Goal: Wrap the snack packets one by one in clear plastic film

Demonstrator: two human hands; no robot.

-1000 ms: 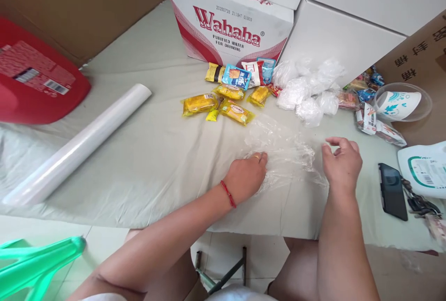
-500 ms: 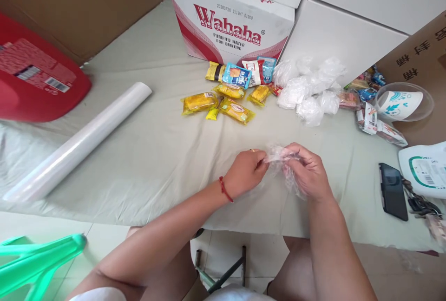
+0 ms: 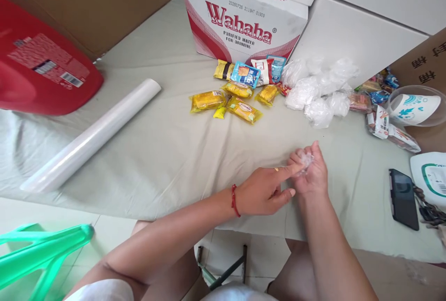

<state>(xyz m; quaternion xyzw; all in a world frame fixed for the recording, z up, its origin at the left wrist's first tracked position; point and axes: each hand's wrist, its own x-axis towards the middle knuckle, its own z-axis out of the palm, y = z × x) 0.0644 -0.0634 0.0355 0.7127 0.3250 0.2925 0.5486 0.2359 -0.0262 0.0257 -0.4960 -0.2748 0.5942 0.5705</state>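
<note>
My right hand (image 3: 311, 173) is closed around a small crumpled wad of clear plastic film (image 3: 307, 159) just above the pale green cloth (image 3: 167, 152). My left hand (image 3: 267, 191), with a red string on the wrist and a ring, points its forefinger at the wad and touches it. Beyond the hands lie several yellow snack packets (image 3: 240, 108) and a few blue and red ones (image 3: 256, 72). A heap of film-wrapped bundles (image 3: 315, 92) lies to their right.
A long roll of clear film (image 3: 92, 137) lies at the left. A Wahaha water carton (image 3: 244, 17) and white boxes stand behind. A red plastic object (image 3: 42, 73) is at far left, a green stool (image 3: 42, 254) below. A black phone (image 3: 403, 198), cup (image 3: 413, 106) and more snacks (image 3: 378, 120) sit at right.
The flat sheet of film that lay spread on the cloth has been gathered up and squeezed into a small wad in my right hand. My left hand let go and now points at it.
</note>
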